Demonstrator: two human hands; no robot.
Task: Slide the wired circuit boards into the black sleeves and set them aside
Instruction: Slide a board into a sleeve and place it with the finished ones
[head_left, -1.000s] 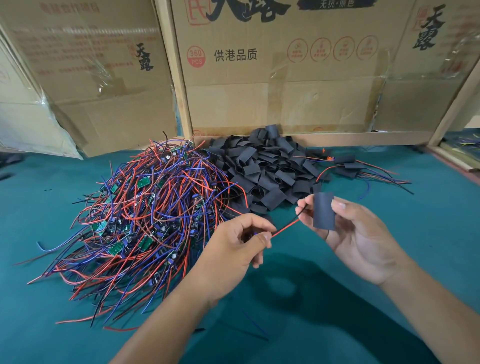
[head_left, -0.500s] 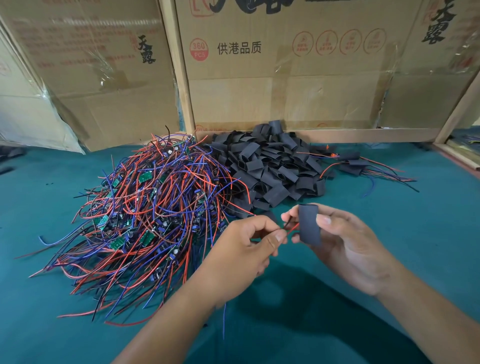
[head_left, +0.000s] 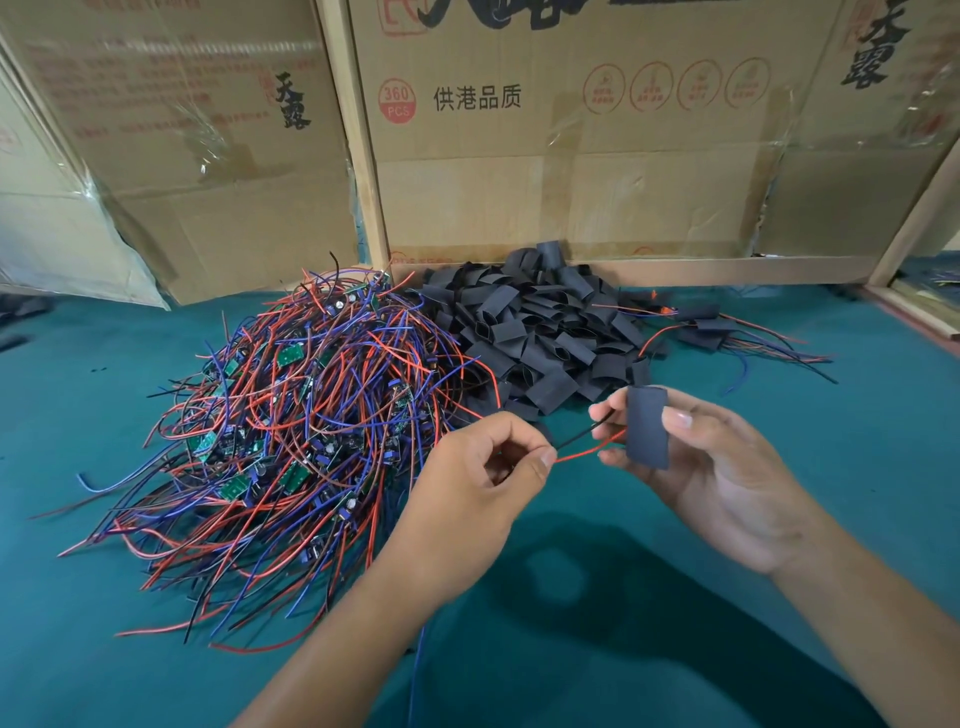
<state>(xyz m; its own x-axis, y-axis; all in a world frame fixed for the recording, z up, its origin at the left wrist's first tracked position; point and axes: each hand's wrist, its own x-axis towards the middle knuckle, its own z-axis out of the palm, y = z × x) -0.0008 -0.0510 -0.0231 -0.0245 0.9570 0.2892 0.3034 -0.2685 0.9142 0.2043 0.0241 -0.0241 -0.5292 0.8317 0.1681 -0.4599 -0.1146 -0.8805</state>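
The sleeve (head_left: 647, 427) is held upright above the table (head_left: 857, 467), just in front of the sleeve pile (head_left: 524, 332), pinched between the thumb and fingers of the right hand (head_left: 727, 478). A red wire (head_left: 587, 453) and a black wire (head_left: 576, 439) run from the left side of the sleeve to the left hand (head_left: 483, 483), whose thumb and forefinger are closed on the wire ends. The board itself is not visible; whether it already sits inside the sleeve cannot be told. Risk, as a judgement: if the left hand pulls the wires at an angle to the sleeve's bore, the board may catch on the sleeve mouth and jam or crease the soft wall. A hard pinch by the right hand would flatten the sleeve and close the bore, with the same result. A sharp pull could also strain the wire joints at the board. The sleeve is a short, flat, matte black tube, thin-walled and pliable in appearance. Left of the sleeve pile lies the tangled board pile (head_left: 291, 431), red, blue and black wires with small green boards. Right of the sleeve pile lie several finished units (head_left: 711, 330), sleeves with wires trailing outward. Behind the sleeve pile stand cardboard boxes (head_left: 545, 156).
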